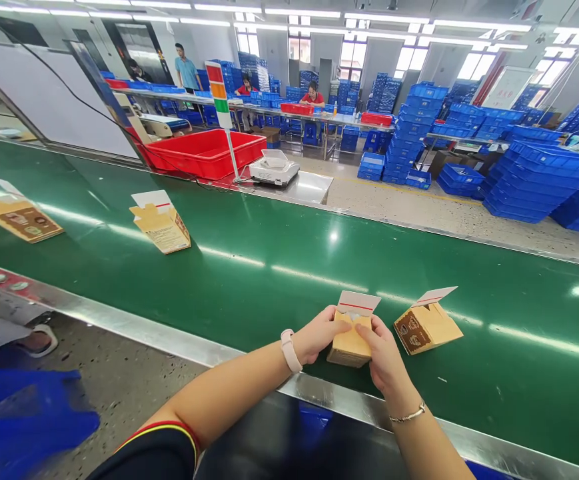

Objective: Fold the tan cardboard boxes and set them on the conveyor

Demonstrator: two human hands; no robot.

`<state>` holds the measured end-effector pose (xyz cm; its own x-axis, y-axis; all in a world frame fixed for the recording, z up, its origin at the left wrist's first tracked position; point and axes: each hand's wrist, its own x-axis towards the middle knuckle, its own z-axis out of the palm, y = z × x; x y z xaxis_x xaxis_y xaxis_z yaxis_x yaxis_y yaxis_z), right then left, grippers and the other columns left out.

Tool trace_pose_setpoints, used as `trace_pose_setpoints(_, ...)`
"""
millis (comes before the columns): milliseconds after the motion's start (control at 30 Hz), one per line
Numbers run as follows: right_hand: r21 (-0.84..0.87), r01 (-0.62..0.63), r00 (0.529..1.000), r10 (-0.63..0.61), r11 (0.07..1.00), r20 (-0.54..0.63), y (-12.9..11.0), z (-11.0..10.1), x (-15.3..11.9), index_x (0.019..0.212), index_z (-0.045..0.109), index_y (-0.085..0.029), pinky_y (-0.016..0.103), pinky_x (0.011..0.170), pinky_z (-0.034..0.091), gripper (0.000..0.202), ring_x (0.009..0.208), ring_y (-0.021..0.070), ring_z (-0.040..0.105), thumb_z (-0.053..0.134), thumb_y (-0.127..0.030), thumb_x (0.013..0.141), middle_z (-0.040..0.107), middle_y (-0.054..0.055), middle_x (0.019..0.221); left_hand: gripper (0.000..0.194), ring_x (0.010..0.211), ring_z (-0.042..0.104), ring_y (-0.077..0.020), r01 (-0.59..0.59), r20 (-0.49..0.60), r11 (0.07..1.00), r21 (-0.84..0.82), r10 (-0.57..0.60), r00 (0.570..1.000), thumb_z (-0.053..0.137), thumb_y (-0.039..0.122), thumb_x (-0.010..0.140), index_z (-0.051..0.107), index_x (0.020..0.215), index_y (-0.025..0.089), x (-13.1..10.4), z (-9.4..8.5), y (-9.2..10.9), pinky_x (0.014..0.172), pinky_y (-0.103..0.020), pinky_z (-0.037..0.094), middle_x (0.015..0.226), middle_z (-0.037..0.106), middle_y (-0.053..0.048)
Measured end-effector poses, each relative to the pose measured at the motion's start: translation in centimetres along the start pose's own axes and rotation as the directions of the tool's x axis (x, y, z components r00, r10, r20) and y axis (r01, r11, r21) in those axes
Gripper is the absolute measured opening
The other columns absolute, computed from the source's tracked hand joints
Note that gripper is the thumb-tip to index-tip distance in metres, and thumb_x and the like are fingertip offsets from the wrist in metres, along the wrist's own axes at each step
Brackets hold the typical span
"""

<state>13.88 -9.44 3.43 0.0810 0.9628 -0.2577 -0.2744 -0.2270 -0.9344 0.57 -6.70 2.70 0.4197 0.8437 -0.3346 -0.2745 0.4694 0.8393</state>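
Observation:
Both my hands grip a small yellow-brown carton (350,345) near the front edge of the green conveyor belt (279,280). Its white top flap with a red line stands up at the back. My left hand (322,335), with a pale band on the wrist, clasps the left side, thumb on the top. On the right side is my right hand (383,350), its thumb also on the top. Something whitish shows in the gap under the flap. Just right of my right hand, another carton (426,327) with brown printing rests on the belt, its flap up.
Farther left on the belt stand a carton (162,227) with a raised flap and a brown-printed carton (24,217). Beyond the belt are a red bin (204,155), a signal light (219,95) and a white scale (274,168). Blue crates (529,175) are stacked behind. A metal rail (194,347) edges the belt.

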Motion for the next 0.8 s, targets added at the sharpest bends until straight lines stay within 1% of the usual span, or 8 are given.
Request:
trace_pose_setpoints(100,-0.074,0.174,0.97,-0.184,0.982,-0.16,0.6,-1.1,-0.6,0.095,0.061,-0.018,0.042,0.078,0.054,0.05,0.09,0.0293,0.064,0.075,-0.053,0.062,0.067,0.011,0.097,0.041,0.105,0.058,-0.0257,-0.017,-0.047,0.999,0.039,0.019,0.999,0.075,0.038,0.069,0.056,0.098,0.017,-0.7,0.0,0.2,0.088,-0.037,0.044,0.107,0.065,-0.01)
trace_pose_setpoints(167,-0.267,0.386,0.858,-0.45,0.883,-0.248,0.8,-2.1,-1.6,0.1,0.06,-0.018,0.042,0.08,0.053,0.042,0.097,0.0291,0.062,0.068,-0.049,0.074,0.065,0.012,0.103,0.043,0.11,0.056,-0.0259,-0.074,-0.108,0.993,0.089,0.083,0.991,0.072,0.043,0.069,0.057,0.101,0.019,-1.9,-0.7,0.9,0.085,-0.035,0.043,0.114,0.064,-0.01)
trace_pose_setpoints(267,-0.617,0.668,0.542,-0.84,0.416,0.02,0.3,-3.1,-3.6,0.111,0.058,-0.02,0.043,0.09,0.048,0.026,0.11,0.0273,0.057,0.057,-0.032,0.089,0.061,0.012,0.113,0.043,0.114,0.055,-0.0257,-0.227,-0.225,0.967,0.116,0.248,0.942,0.072,0.046,0.066,0.06,0.098,0.021,-4.1,-2.8,2.8,0.081,-0.032,0.043,0.118,0.063,-0.009)
trace_pose_setpoints(333,-0.701,0.712,0.413,-0.829,0.035,0.378,-0.2,-3.1,-4.9,0.122,0.054,-0.019,0.046,0.101,0.04,0.03,0.114,0.027,0.056,0.052,-0.026,0.093,0.062,0.012,0.117,0.042,0.11,0.058,-0.0255,-0.303,-0.333,0.947,0.106,0.321,0.887,0.074,0.046,0.061,0.06,0.091,0.02,-5.4,-4.4,4.0,0.078,-0.03,0.044,0.111,0.065,-0.008)
trace_pose_setpoints(400,-0.719,0.66,0.428,-0.676,-0.22,0.6,-0.5,-2.8,-5.8,0.135,0.045,-0.014,0.05,0.111,0.025,0.041,0.117,0.0285,0.054,0.047,-0.028,0.096,0.06,0.014,0.122,0.042,0.103,0.06,-0.0247,-0.339,-0.457,0.937,0.085,0.339,0.822,0.076,0.044,0.056,0.059,0.086,0.019,-6.4,-6.1,4.9,0.074,-0.029,0.044,0.103,0.067,-0.007)
trace_pose_setpoints(467,-0.749,0.565,0.495,-0.585,-0.345,0.643,-0.2,-2.4,-6.3,0.143,0.033,-0.006,0.053,0.115,0.011,0.052,0.119,0.0308,0.053,0.04,-0.032,0.099,0.058,0.019,0.126,0.044,0.094,0.062,-0.0234,-0.36,-0.569,0.931,0.058,0.327,0.754,0.078,0.041,0.051,0.058,0.083,0.019,-7.1,-7.6,5.2,0.07,-0.029,0.045,0.096,0.067,-0.006)
trace_pose_setpoints(667,-0.827,0.435,0.538,-0.634,-0.356,0.556,1.4,-2.0,-7.2,0.148,0.021,-0.001,0.062,0.113,0.003,0.061,0.122,0.0364,0.05,0.037,-0.034,0.1,0.05,0.026,0.133,0.043,0.084,0.062,-0.0201,-0.462,-0.736,0.873,0.156,0.414,0.536,0.076,0.038,0.052,0.054,0.084,0.021,-8.7,-13.8,5.1,0.063,-0.027,0.045,0.089,0.065,-0.002)
trace_pose_setpoints(800,-0.794,0.595,0.407,-0.802,-0.13,0.436,1.4,-4.2,-7.7,0.149,0.026,-0.011,0.067,0.112,0.011,0.064,0.13,0.0359,0.043,0.054,-0.026,0.093,0.04,0.02,0.144,0.036,0.092,0.06,-0.018,-0.53,-0.829,0.772,0.351,0.52,0.207,0.063,0.037,0.073,0.044,0.098,0.021,-7.6,-19.7,7.9,0.07,-0.029,0.048,0.102,0.059,-0.003)
